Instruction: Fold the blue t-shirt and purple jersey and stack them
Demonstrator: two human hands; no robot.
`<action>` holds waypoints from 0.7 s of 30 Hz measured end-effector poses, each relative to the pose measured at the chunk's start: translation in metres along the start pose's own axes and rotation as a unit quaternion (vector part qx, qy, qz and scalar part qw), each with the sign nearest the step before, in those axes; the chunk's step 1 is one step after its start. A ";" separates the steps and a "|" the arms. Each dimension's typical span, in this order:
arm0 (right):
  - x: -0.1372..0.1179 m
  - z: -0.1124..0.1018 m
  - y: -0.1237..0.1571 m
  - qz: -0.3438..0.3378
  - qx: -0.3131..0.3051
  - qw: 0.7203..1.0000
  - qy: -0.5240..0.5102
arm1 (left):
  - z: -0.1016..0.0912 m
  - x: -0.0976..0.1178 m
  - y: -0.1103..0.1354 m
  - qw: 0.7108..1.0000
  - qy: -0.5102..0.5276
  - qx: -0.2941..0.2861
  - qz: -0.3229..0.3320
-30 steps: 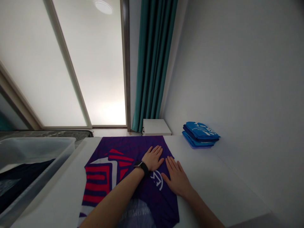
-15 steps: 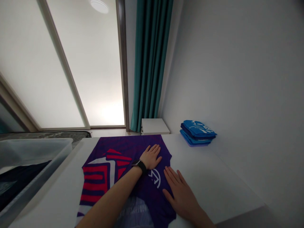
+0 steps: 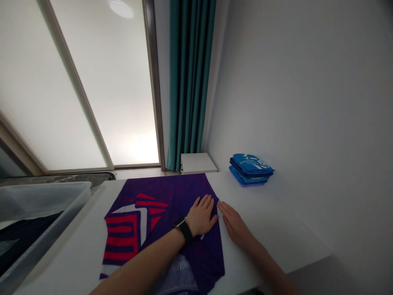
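A purple shirt (image 3: 172, 188) with a red and white print lies spread on the white table (image 3: 260, 229), its near right part folded over. My left hand (image 3: 201, 215), with a black watch on the wrist, rests palm down on the shirt's right part and covers most of a white logo. Its fingers are stretched out. My right hand (image 3: 235, 223) is at the shirt's right edge, fingers straight and close together, the tips touching the cloth by a corner. A greyish inner panel of the shirt shows below my left forearm.
A stack of folded blue garments (image 3: 250, 170) sits at the table's back right, near the wall. On the left stands a translucent plastic bin (image 3: 73, 196) with dark cloth (image 3: 27, 233) inside. A white cabinet (image 3: 198, 163) and a green curtain (image 3: 190, 82) are behind the table.
My left hand has slid nearer and to the right, over the logo. My right hand has moved off the shirt's front to its right edge, farther up. The view has shifted slightly.
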State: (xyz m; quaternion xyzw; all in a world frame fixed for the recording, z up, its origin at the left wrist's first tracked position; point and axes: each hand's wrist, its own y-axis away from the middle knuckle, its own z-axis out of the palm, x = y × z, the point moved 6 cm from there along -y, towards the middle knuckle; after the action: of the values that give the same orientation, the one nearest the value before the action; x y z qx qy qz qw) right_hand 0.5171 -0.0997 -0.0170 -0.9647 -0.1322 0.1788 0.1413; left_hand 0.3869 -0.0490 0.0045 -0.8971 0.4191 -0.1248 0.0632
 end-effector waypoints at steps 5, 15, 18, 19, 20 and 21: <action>0.000 0.000 -0.016 -0.052 -0.029 0.998 -0.004 | 0.004 0.015 0.011 1.000 0.012 -0.012 -0.024; 0.001 -0.002 -0.022 -0.044 -0.040 0.998 0.039 | 0.003 0.020 0.017 1.000 -0.004 -0.009 -0.028; 0.001 -0.004 -0.021 -0.033 -0.033 0.998 0.041 | 0.001 0.027 0.028 1.000 0.004 -0.022 -0.010; 0.000 -0.005 -0.021 -0.029 -0.034 0.998 0.043 | 0.000 0.029 0.033 1.000 0.009 -0.028 0.000; 0.000 -0.005 -0.021 -0.026 -0.035 0.998 0.045 | -0.001 0.032 0.038 0.999 0.014 -0.034 0.009; 0.000 -0.005 -0.021 -0.024 -0.037 0.998 0.047 | -0.002 0.034 0.043 0.999 0.020 -0.039 0.016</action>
State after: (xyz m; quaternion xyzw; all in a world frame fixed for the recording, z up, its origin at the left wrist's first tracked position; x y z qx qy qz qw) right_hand 0.5145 -0.0815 -0.0063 -0.9731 -0.1551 0.1251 0.1159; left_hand 0.3759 -0.1030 0.0033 -0.8893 0.4395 -0.1248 0.0216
